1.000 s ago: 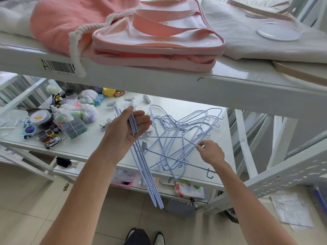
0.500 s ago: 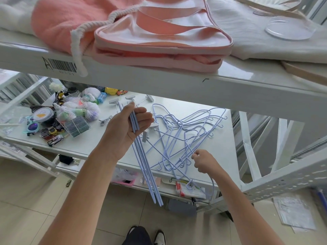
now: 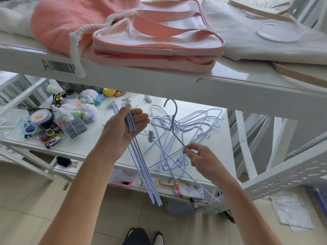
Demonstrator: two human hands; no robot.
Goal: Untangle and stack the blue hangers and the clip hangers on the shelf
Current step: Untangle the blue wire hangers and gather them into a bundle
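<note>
My left hand [image 3: 126, 129] grips a bundle of clip hangers [image 3: 141, 167] by their pale blue bars; the bars slant down past the shelf's front edge, and the grey clips [image 3: 112, 104] stick out above my fingers. My right hand [image 3: 200, 159] pinches the wire of one blue hanger [image 3: 174, 121] and holds it raised, its hook standing up over the pile. A tangle of blue hangers [image 3: 198, 128] lies on the white shelf [image 3: 88, 147] between and behind my hands. One loose clip [image 3: 151, 136] hangs in the tangle.
Toy cars [image 3: 51, 137], sunglasses [image 3: 29, 129], mesh bags [image 3: 79, 112] and a round tin [image 3: 40, 116] crowd the shelf's left end. The upper shelf [image 3: 159, 82] overhangs close above, carrying a pink bag [image 3: 155, 43] and cloths. White frame struts [image 3: 246, 152] stand at the right.
My right hand has risen from the shelf's front edge, lifting one blue hanger so its hook stands up above the tangle. My left hand keeps the same hold on the clip hangers.
</note>
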